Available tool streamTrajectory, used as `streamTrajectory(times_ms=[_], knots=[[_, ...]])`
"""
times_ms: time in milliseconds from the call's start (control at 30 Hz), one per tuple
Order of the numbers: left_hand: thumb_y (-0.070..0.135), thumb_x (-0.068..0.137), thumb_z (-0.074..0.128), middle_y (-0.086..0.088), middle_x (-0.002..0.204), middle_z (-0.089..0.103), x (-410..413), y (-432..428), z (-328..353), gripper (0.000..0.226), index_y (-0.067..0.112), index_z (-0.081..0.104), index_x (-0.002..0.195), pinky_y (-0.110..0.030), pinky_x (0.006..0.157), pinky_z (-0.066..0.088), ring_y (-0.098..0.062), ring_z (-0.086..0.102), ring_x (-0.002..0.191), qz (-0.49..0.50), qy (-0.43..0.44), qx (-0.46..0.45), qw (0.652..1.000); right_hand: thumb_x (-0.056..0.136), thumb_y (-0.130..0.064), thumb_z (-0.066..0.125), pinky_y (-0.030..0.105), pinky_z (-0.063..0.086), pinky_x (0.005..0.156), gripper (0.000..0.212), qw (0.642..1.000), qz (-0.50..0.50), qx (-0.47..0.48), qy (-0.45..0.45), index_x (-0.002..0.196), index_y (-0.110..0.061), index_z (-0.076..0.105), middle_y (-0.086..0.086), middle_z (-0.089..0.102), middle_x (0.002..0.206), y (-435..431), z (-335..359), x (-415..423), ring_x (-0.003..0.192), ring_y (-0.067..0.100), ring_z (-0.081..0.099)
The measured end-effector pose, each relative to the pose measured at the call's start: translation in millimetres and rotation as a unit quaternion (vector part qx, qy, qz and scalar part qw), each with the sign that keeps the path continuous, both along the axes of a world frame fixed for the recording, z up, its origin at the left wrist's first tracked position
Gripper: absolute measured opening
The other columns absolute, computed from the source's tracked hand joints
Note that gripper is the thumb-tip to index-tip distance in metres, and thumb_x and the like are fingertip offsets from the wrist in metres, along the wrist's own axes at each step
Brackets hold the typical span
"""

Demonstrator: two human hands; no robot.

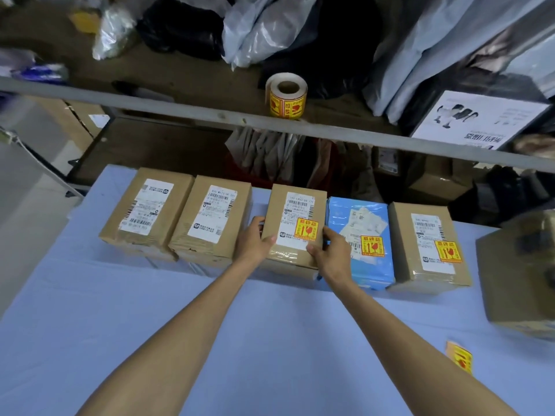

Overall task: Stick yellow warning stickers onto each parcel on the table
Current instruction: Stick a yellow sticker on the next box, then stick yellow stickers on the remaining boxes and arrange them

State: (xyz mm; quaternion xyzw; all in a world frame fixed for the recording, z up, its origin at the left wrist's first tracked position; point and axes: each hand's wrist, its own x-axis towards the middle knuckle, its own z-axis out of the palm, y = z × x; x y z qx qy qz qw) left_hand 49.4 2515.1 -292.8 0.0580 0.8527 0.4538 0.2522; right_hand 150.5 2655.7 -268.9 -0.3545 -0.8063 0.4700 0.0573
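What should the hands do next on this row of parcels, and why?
Probably release the middle parcel and reach for the sticker roll on the shelf. The left hand and right hand hold that parcel, which already bears a yellow sticker; the second parcel from the left and leftmost parcel show none.
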Motion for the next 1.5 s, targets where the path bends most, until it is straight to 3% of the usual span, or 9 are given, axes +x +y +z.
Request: streamTrajectory(times_ms=[300,433,533,700,867,967,1100,1267,1500], knots=[[0.022,0.087,0.066,0.002,0.124,0.061,7,1,6,0.044,0.023,0.049,0.127,-0.044,0.092,0.051,-0.021,0.061,0.109,-0.019,0.076,-0.055,0.995,0.076,-0.003,0.07,0.03,0.044,0.069,0.018,0.993,0.014,0.088,-0.074,0.092,-0.002,0.063,0.013,0.068,0.097,4,-1,-12,0.089,0.028,0.062],[0.015,0.085,0.065,0.001,0.11,0.062,2,-16,31,0.026,0.016,0.062,0.111,-0.032,0.083,0.051,-0.017,0.062,0.098,0.025,0.193,-0.019,0.981,0.075,0.01,0.055,0.036,0.039,0.092,0.045,0.983,0.044,0.171,-0.059,0.119,-0.001,0.05,0.015,0.046,0.119,-12,12,-24,0.113,0.032,0.042],[0.014,0.087,0.058,-0.006,0.12,0.056,-19,-51,46,0.032,0.015,0.058,0.119,-0.038,0.089,0.046,-0.024,0.055,0.11,0.094,0.242,-0.081,0.962,0.08,0.005,0.054,0.034,0.037,0.101,0.048,0.976,0.135,0.165,0.038,0.127,-0.002,0.048,0.013,0.045,0.125,-44,24,-45,0.118,0.029,0.043],[0.018,0.088,0.057,-0.017,0.131,0.045,-43,-98,41,0.043,0.011,0.049,0.13,-0.045,0.094,0.043,-0.036,0.045,0.119,0.107,0.147,-0.232,0.956,0.087,-0.008,0.056,0.04,0.043,0.098,0.047,0.972,0.232,0.047,0.012,0.131,0.0,0.042,0.017,0.051,0.126,-104,19,-74,0.119,0.031,0.048],[0.02,0.087,0.058,-0.015,0.136,0.043,-46,-106,41,0.05,0.013,0.044,0.134,-0.047,0.1,0.04,-0.036,0.041,0.125,0.111,0.109,-0.211,0.965,0.086,-0.012,0.062,0.031,0.04,0.093,0.062,0.977,0.21,-0.023,-0.015,0.137,-0.002,0.028,0.013,0.048,0.132,-132,9,-79,0.12,0.028,0.048],[0.023,0.087,0.059,-0.019,0.137,0.042,-41,-115,42,0.058,0.01,0.037,0.139,-0.047,0.108,0.034,-0.038,0.038,0.128,0.101,0.067,-0.195,0.973,0.082,-0.01,0.066,0.039,0.044,0.1,0.063,0.984,0.172,-0.037,-0.027,0.132,0.002,0.03,0.015,0.047,0.13,-134,11,-75,0.121,0.029,0.048],[0.026,0.083,0.059,-0.02,0.135,0.038,-19,-129,45,0.05,0.008,0.049,0.129,-0.043,0.102,0.034,-0.04,0.034,0.124,0.114,-0.005,-0.179,0.977,0.08,-0.01,0.068,0.04,0.044,0.101,0.069,0.984,0.167,-0.02,-0.064,0.134,0.009,0.03,0.019,0.045,0.131,-141,15,-59,0.122,0.031,0.047],[0.022,0.078,0.064,-0.016,0.128,0.04,25,-150,53,0.06,0.01,0.034,0.128,-0.039,0.099,0.04,-0.036,0.038,0.123,0.145,-0.035,-0.123,0.981,0.081,-0.018,0.069,0.038,0.033,0.109,0.057,0.981,0.173,-0.013,-0.085,0.125,0.005,0.04,0.018,0.032,0.13,-158,15,-16,0.125,0.034,0.034],[0.033,0.076,0.076,-0.002,0.128,0.058,117,-176,37,0.063,0.016,0.045,0.128,-0.035,0.094,0.046,-0.024,0.058,0.114,0.148,-0.067,-0.094,0.982,0.075,-0.009,0.073,0.031,0.041,0.089,0.054,0.977,0.195,-0.055,-0.061,0.113,-0.007,0.034,0.016,0.045,0.123,-156,7,60,0.12,0.029,0.042]])
